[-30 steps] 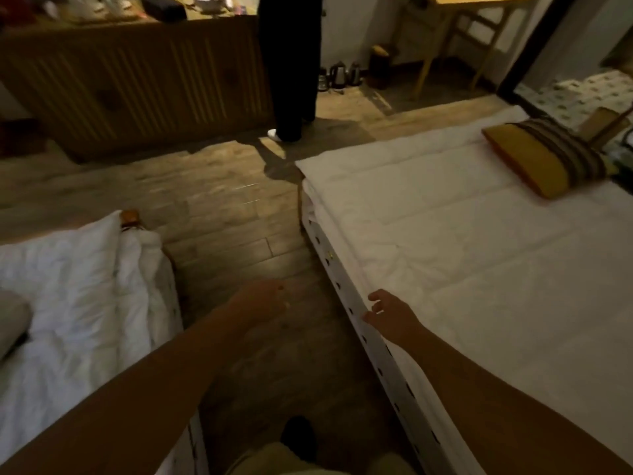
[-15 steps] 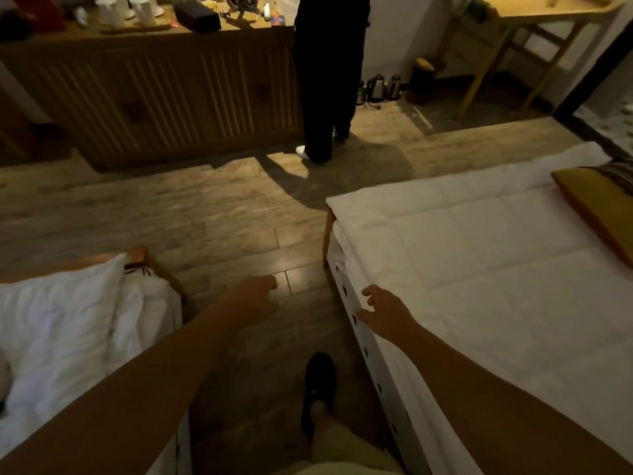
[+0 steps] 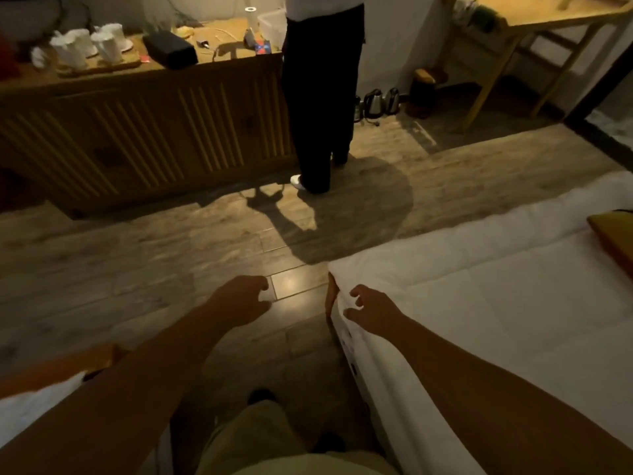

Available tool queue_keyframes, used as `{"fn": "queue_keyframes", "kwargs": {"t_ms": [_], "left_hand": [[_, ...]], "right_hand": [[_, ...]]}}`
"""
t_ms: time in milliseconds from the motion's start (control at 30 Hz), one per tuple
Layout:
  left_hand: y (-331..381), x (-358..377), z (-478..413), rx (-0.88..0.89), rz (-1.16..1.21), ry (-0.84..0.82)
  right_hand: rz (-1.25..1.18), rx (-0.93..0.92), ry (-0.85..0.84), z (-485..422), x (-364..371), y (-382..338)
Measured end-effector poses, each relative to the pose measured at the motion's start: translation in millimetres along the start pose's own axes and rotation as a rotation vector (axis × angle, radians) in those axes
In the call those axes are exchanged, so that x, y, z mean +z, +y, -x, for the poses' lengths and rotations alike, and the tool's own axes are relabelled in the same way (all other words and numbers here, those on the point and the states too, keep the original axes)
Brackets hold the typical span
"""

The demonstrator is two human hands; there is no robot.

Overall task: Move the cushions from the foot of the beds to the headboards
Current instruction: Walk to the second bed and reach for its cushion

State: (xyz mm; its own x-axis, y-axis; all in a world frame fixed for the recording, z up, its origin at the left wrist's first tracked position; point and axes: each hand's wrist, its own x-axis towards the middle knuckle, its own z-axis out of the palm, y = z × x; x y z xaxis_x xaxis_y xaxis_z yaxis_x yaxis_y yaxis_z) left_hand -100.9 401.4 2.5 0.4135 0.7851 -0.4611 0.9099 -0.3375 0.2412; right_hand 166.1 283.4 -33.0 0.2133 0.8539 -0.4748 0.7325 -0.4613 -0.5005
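Right hand [image 3: 373, 314] now at bed corner [image 3: 346, 273] (foot end)

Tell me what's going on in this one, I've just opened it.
A person stands in the gap between two beds with nothing in either hand. The left hand hangs loosely over the wooden floor. The right hand is over the near corner of the white bed on the right. A yellow cushion lies on that bed at the edge of view, untouched. A second person stands by the sideboard.

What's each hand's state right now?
Left hand: open, fingers loosely curled, holding nothing.
Right hand: open, empty, over the bed corner.
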Motion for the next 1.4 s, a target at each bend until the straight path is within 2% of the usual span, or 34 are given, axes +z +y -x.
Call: {"fn": "queue_keyframes", "kwargs": {"t_ms": [267, 600, 933, 1033, 1200, 1400], "left_hand": [[-27.6, -85.4, -176.7, 0.153, -0.087, -0.049], [21.7, -203.7, -364.2, 0.441, -0.188, -0.155], [187.0, -246.7, -561.7, 0.635, -0.410, -0.168], [238.6, -256.7, -604.3, 0.655, -0.434, -0.188], [345.0, -272.8, -675.8, 0.800, -0.520, -0.289], [467.2, -278.3, -736.1, 0.989, -0.545, -0.273]], "right_hand": [[-0.039, 0.116, 0.029, -136.5, -59.9, -51.0], [-0.237, 0.380, 0.174, -252.7, -139.7, -63.7], [-0.421, 0.593, 0.295, -369.6, -236.5, 28.1], [-0.452, 0.612, 0.307, -395.6, -272.1, 51.5], [-0.581, 0.720, 0.394, -422.8, -342.4, 98.1], [-0.627, 0.770, 0.498, -440.5, -415.0, 154.3]]}}
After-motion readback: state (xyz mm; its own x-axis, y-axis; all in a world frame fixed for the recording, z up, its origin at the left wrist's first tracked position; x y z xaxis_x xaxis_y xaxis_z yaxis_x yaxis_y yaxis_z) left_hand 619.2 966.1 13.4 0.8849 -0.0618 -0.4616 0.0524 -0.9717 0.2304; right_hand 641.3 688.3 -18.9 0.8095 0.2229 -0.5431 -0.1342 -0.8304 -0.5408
